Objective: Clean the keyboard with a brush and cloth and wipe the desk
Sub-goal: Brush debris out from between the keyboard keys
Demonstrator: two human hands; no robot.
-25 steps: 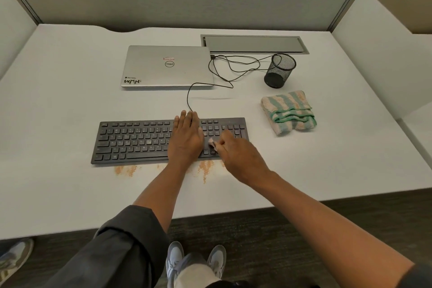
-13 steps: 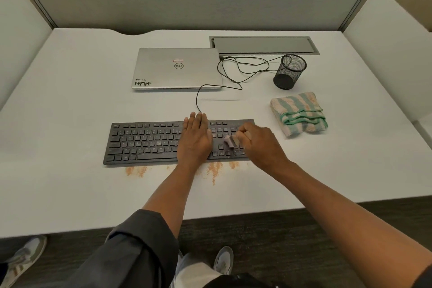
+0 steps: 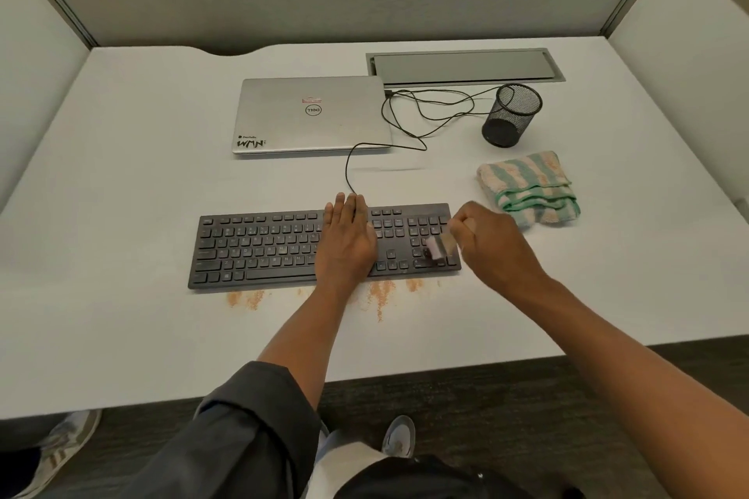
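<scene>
A black wired keyboard point(image 3: 259, 247) lies on the white desk point(image 3: 121, 182). My left hand point(image 3: 344, 243) rests flat on its middle keys, fingers straight. My right hand point(image 3: 492, 243) grips a small brush point(image 3: 437, 246) whose pale bristles touch the number pad at the keyboard's right end. A folded green and peach striped cloth point(image 3: 531, 186) lies on the desk just right of the keyboard, behind my right hand. Orange dust point(image 3: 379, 292) is scattered on the desk along the keyboard's front edge.
A closed silver laptop point(image 3: 312, 115) sits behind the keyboard, with a black cable point(image 3: 425, 113) looping beside it. A black mesh pen cup point(image 3: 511, 114) stands at the back right, before a grey cable hatch point(image 3: 462, 65). Partition walls enclose the desk.
My right hand has carried the brush rightward across the keys, from beside my left hand to the number pad. My left hand has stayed flat on the keyboard.
</scene>
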